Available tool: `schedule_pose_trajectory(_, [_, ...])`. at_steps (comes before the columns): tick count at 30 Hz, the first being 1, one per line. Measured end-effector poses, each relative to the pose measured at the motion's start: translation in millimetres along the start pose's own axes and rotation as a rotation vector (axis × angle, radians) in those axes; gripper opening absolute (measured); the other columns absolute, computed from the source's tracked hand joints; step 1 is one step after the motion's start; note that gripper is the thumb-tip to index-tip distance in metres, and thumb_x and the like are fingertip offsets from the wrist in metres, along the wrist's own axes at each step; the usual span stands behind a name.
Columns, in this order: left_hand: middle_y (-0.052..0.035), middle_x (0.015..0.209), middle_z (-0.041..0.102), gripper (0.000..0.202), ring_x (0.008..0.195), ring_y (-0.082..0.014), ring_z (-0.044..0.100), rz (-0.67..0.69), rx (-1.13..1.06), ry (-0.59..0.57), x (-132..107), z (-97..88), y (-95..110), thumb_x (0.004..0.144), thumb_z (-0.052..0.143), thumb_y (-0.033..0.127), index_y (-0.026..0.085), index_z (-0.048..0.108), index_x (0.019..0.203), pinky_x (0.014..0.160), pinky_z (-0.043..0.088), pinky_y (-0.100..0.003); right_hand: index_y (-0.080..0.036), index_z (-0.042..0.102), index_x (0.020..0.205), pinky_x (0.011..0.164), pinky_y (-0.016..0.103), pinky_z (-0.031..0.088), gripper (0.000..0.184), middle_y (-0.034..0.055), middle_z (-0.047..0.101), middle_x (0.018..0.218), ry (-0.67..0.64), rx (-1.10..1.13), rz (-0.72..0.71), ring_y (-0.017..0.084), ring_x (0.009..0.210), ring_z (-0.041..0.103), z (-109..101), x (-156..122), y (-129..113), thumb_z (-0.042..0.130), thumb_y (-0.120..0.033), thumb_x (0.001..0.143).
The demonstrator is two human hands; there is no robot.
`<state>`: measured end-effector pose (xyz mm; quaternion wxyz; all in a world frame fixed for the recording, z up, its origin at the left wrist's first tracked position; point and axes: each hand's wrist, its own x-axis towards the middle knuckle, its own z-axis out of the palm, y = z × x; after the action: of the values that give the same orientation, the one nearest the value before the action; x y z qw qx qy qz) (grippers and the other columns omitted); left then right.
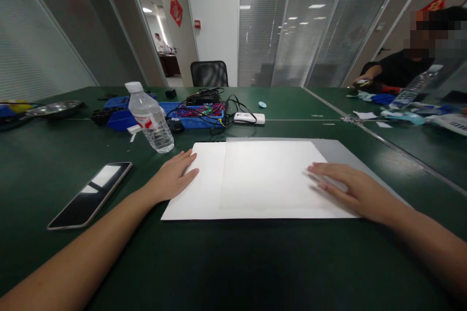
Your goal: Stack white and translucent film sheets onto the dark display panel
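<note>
A large white sheet of paper point(197, 199) lies flat on the green table in front of me. On top of it rests a thin translucent sheet point(270, 175), which reaches past the paper on the right, where it looks grey over the table. At the paper's left edge lies my left hand point(175, 175), fingers stretched out and thumb apart. My right hand point(350, 189) is over the right part of the sheets with its fingers extended; whether its fingertips touch the surface I cannot tell. Neither hand holds anything.
Left of the paper are a smartphone point(91, 194) and a clear plastic bottle point(150, 119). Behind stand a blue tray point(197, 121) of tangled wires and a white power strip point(249, 118). A metal pan point(56, 108) is far left. At right a person point(404, 70) sits near another bottle point(414, 88).
</note>
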<state>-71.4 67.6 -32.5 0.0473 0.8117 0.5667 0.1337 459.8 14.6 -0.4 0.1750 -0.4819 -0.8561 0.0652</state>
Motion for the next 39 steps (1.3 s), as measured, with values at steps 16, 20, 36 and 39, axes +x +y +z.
schedule_pose_trajectory(16, [-0.0174,0.168,0.037,0.084,0.156,-0.0357,0.034,-0.01,-0.003,-0.02,0,-3.9,5,0.099,0.035,0.067,0.009,0.047,0.158,0.128,0.028,-0.054,-0.025,0.075,0.128,0.113,0.061,0.05,0.05,0.008,0.07,0.138,-0.002,0.006,0.209,0.034,0.13,0.063,1,-1,24,0.048,-0.057,0.102])
schedule_pose_trajectory(20, [-0.0192,0.168,0.036,0.086,0.157,-0.035,0.033,-0.012,0.004,-0.03,0,-3.8,6,0.099,0.033,0.068,0.006,0.047,0.157,0.129,0.027,-0.053,-0.031,0.065,0.144,0.123,0.061,0.04,0.05,0.0041,0.055,0.157,-0.032,0.097,0.108,0.033,0.145,0.051,8,0,9,0.052,-0.053,0.102])
schedule_pose_trajectory(36, [-0.0216,0.168,0.036,0.093,0.157,-0.0366,0.033,-0.028,0.011,-0.037,0,-5.6,11,0.097,0.03,0.074,0.004,0.044,0.157,0.129,0.026,-0.054,-0.029,0.079,0.12,0.113,0.06,0.05,0.043,0.007,0.071,0.136,0.007,0.068,0.138,0.034,0.132,0.063,1,-1,19,0.053,-0.057,0.099])
schedule_pose_trajectory(39, [-0.0215,0.167,0.037,0.089,0.156,-0.0367,0.034,-0.019,0.01,-0.028,0,-4.3,8,0.098,0.034,0.07,0.004,0.046,0.157,0.129,0.027,-0.054,-0.03,0.077,0.126,0.117,0.058,0.048,0.043,0.0055,0.068,0.143,-0.043,0.14,0.11,0.032,0.137,0.059,2,1,0,0.052,-0.054,0.101])
